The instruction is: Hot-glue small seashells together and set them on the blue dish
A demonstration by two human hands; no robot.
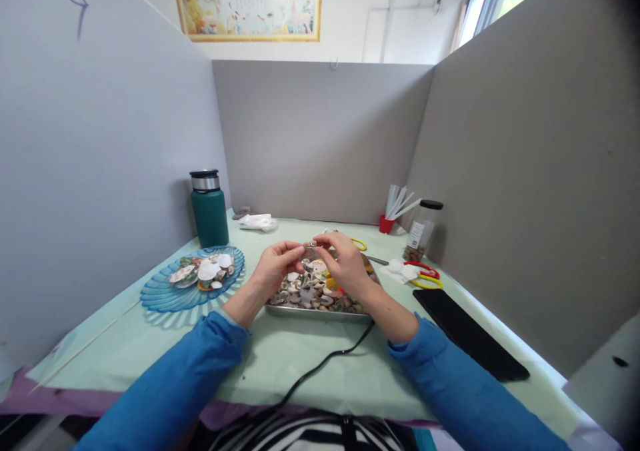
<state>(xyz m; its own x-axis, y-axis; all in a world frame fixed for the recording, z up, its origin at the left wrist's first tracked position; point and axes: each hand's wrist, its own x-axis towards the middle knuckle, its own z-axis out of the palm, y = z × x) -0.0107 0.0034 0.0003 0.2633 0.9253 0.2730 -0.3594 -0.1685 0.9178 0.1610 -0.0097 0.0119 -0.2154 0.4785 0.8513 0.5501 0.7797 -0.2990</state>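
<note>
My left hand [274,268] and my right hand [344,263] are raised together over a metal tray [320,310] filled with several small shells. Both pinch one small shell [309,245] between their fingertips, held just above the tray's far side. Both sleeves are blue. A black cable [325,361] runs from under my right wrist towards my body. Something yellow shows in the tray under my right hand; I cannot make it out.
A blue glass plate [165,294] with larger shells lies to the left, a green flask [209,209] behind it. At the right are red and yellow scissors [425,276], a jar [421,231], a red cup of sticks [387,223] and a black mat [467,332]. A thin skewer [85,344] lies front left.
</note>
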